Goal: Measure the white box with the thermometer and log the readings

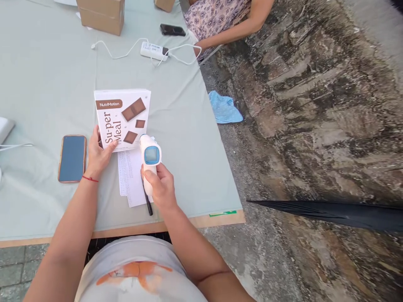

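My left hand (102, 154) grips the lower left corner of a white box (130, 121) printed "NutriMotion Su-per Meal", with pictures of chocolate pieces. In my right hand (161, 186) is a white infrared thermometer (147, 172) with a blue-rimmed screen, held by its handle. Its head is close to the box's lower right corner; whether they touch I cannot tell. Below the box lie papers with writing (134, 180), partly covered by the box and my right hand. A black pen (148, 205) rests on them, its upper end hidden behind the thermometer.
A phone (72, 158) lies left of my left hand on the cloth-covered table (201, 167). Farther back are a white power bank (154, 51) with a cable, a dark phone (172, 29) and a cardboard box (102, 14). Another person's arm (233, 35) is at the far edge.
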The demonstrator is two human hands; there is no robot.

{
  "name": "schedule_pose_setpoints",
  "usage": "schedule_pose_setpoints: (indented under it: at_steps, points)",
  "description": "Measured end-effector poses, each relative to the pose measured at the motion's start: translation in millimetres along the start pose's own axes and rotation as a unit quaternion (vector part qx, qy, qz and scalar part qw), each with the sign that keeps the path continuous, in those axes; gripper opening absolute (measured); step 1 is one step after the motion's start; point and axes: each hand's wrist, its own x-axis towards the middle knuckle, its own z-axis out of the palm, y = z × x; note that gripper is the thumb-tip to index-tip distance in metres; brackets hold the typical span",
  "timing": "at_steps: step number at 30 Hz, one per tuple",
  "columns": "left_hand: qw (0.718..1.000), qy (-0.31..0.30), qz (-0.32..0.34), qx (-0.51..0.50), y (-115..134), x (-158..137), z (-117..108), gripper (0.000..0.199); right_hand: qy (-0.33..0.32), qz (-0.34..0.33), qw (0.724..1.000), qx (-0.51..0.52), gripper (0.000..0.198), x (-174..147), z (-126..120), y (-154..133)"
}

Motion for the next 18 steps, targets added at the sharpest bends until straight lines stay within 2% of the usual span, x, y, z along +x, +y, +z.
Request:
schedule_pose_setpoints:
  at_steps: [3,5,7,10,13,14,16,18]
  points:
    - [1.000,0.004,0.030,0.000,-11.1,1.8,1.2,0.084,0.034,-0.005,0.997,-0.071,0.049,5.6,-20.5,14.5]
    - [0.999,-0.012,0.051,-0.004,-16.2,4.3,1.6,0.087,0.064,-0.016,0.982,-0.175,0.056,11.9,-41.1,31.3]
    - [0.997,-0.025,0.071,-0.002,-19.5,6.4,2.2,0.087,0.090,-0.023,0.948,-0.305,0.060,18.0,-63.4,50.1]
    - [0.996,-0.028,0.080,0.026,-23.5,6.2,4.0,0.082,0.084,-0.048,0.889,-0.449,0.054,21.8,-88.3,70.7]
    - [0.997,-0.016,0.055,0.060,-26.3,2.6,6.7,0.075,0.078,-0.136,0.841,-0.518,0.044,16.4,-93.1,73.1]
    - [0.997,-0.008,0.037,0.069,-26.0,1.2,7.4,0.072,0.059,-0.177,0.830,-0.525,0.037,12.9,-90.4,70.5]
    - [0.996,0.015,-0.020,0.090,-21.9,-1.7,7.7,0.064,-0.028,-0.260,0.811,-0.523,0.026,5.0,-81.6,63.2]
    - [0.987,0.032,-0.094,0.125,-12.5,-6.2,5.5,0.051,-0.140,-0.327,0.779,-0.517,0.035,-1.1,-72.8,56.1]
